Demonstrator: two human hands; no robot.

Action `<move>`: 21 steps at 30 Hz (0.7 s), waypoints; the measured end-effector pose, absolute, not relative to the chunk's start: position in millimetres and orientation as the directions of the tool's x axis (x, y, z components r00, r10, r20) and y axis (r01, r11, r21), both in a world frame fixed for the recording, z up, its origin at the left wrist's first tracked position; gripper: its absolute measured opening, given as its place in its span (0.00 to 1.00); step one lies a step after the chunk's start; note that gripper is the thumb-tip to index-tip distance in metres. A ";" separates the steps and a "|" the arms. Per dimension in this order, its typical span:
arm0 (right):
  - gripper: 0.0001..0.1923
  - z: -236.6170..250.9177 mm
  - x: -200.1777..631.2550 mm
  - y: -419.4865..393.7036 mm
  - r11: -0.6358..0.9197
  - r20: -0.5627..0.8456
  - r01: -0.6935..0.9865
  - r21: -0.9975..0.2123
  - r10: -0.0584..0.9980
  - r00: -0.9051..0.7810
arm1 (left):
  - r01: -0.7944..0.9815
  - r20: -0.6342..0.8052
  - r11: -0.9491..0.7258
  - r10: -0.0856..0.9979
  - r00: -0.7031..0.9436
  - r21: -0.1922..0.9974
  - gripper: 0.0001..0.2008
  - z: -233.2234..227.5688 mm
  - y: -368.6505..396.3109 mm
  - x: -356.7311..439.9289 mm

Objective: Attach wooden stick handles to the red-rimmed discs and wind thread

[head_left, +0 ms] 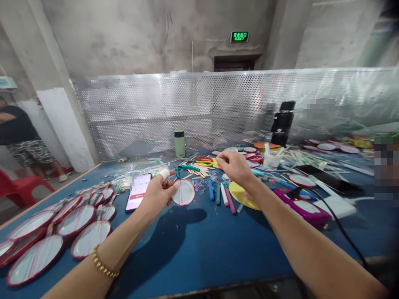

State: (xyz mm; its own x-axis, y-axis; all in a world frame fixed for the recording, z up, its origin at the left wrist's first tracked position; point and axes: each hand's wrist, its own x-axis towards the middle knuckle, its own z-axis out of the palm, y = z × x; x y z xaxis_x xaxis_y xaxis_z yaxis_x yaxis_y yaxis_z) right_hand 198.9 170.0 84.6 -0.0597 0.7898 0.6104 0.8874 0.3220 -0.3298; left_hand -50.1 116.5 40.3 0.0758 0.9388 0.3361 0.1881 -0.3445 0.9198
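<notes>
1. The blue worktop (193,245) fills the lower view, with a perforated metal screen (218,108) standing along its far edge at 12 o'clock.
2. A cluster of red-rimmed discs (59,232) lies flat at 8 o'clock from the hands.
3. A phone (138,192) lies screen up just at 9 o'clock of the left hand.
4. The left hand (157,193) – one finger bandaged – grips a small red-rimmed disc (183,192) by its left edge, holding it above the worktop.
5. The right hand (235,166) hovers at 1 o'clock of that disc, well apart from it, fingers pinched together; whether they hold anything I cannot tell.
6. Coloured markers (222,195) lie between the disc and a yellow disc (240,193) – under the right wrist.
</notes>
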 end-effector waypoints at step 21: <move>0.10 67.0 221.4 182.8 0.237 0.185 0.967 0.091 0.950 -0.251 | 0.216 0.318 -0.326 0.945 0.071 0.920 0.22 36.9 116.4 -48.2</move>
